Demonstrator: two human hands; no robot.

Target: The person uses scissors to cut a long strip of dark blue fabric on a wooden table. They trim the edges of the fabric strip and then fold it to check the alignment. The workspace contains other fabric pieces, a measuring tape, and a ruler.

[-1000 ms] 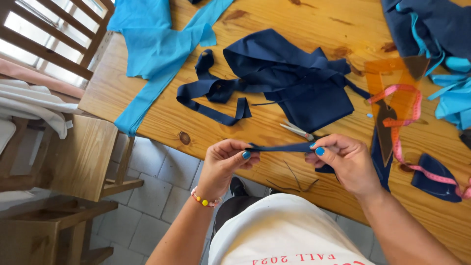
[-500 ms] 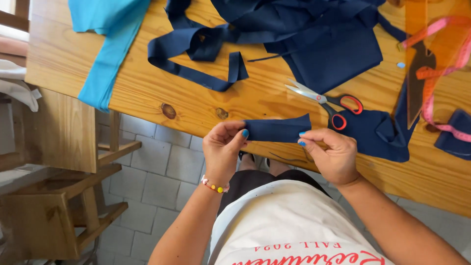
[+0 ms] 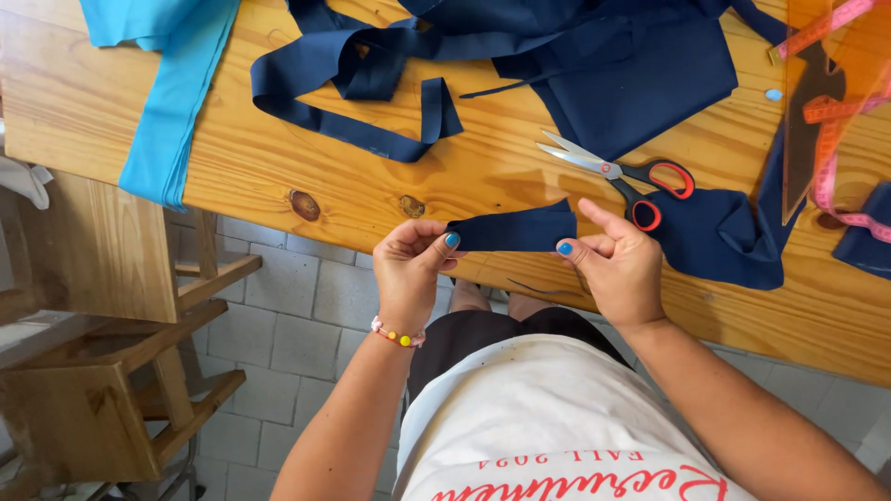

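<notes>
A short navy fabric strip (image 3: 516, 230) is stretched flat between my two hands at the near edge of the wooden table (image 3: 278, 176). My left hand (image 3: 410, 264) pinches its left end with thumb and fingers; a beaded bracelet sits on that wrist. My right hand (image 3: 614, 262) pinches the right end, index finger lifted toward the scissors (image 3: 620, 174). The scissors lie open on the table just beyond my right hand, red and black handles resting on navy cloth (image 3: 715, 237).
A long navy band (image 3: 357, 107) loops across the table beside a larger navy piece (image 3: 631, 79). Light blue fabric (image 3: 172, 102) hangs over the left edge. A pink tape measure (image 3: 831, 176) and an orange transparent ruler (image 3: 835, 65) lie at right. Wooden chairs (image 3: 93, 362) stand on the tiled floor.
The strip, first held as a narrow band, now lies wider and flat between my hands. The view has shifted closer over the table edge, bringing the scissors near my right hand.
</notes>
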